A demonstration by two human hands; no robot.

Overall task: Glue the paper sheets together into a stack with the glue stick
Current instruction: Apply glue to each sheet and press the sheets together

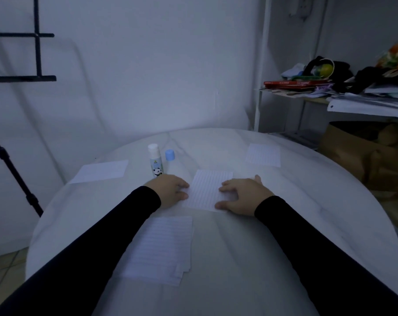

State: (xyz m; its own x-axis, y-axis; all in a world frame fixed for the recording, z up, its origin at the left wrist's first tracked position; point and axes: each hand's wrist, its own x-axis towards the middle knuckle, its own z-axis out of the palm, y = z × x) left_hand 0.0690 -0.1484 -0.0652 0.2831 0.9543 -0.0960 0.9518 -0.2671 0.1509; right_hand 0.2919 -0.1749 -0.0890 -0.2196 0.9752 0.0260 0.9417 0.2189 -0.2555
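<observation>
Both the left hand point(170, 190) and right hand point(241, 193) press flat, fingers spread, on the middle sheet point(208, 190); glue stick point(155, 161) uncapped, loose sheets point(163, 249) remain: gluing seems midway

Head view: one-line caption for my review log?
Both hands, left hand and right hand, press a lined sheet flat beside the uncapped glue stick.

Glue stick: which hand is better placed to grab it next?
Probably left. The left hand rests right beside the upright, uncapped glue stick; the right hand lies across the lined sheet, farther away.
</observation>
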